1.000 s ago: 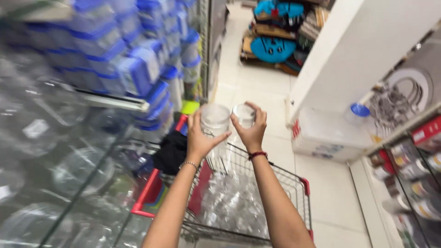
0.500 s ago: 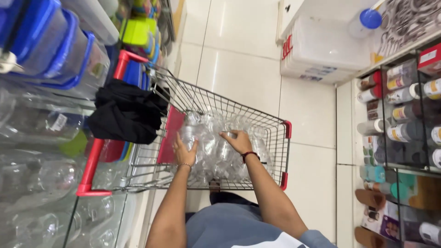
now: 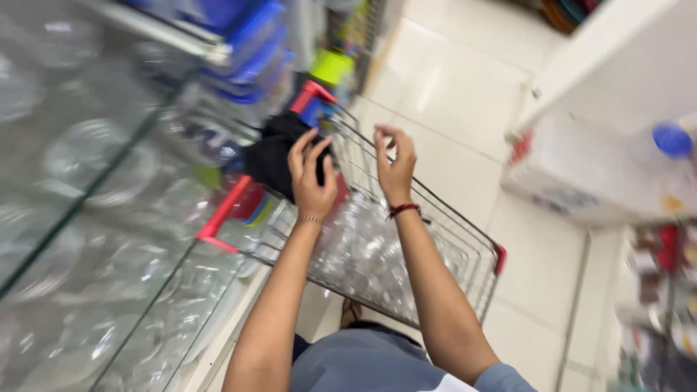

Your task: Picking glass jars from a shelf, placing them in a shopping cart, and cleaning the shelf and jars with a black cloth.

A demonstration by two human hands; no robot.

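The clear glass jars (image 3: pixel 370 250) lie piled in the wire shopping cart (image 3: pixel 465 247), shiny and blurred. Above them the left hand (image 3: pixel 311 178) and the right hand (image 3: pixel 396 163) are raised, fingers loosely spread, holding nothing. A black bag (image 3: pixel 272 156) hangs at the cart's red handle (image 3: pixel 225 210).

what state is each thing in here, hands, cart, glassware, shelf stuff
left hand: raised above the cart, open, holding nothing
right hand: raised, fingers loosely curled, empty
shopping cart: standing in the aisle, loaded
clear glassware: piled in the cart basket
black cloth: draped at the cart's handle end
blue-lidded containers: stacked on the shelf, lids on
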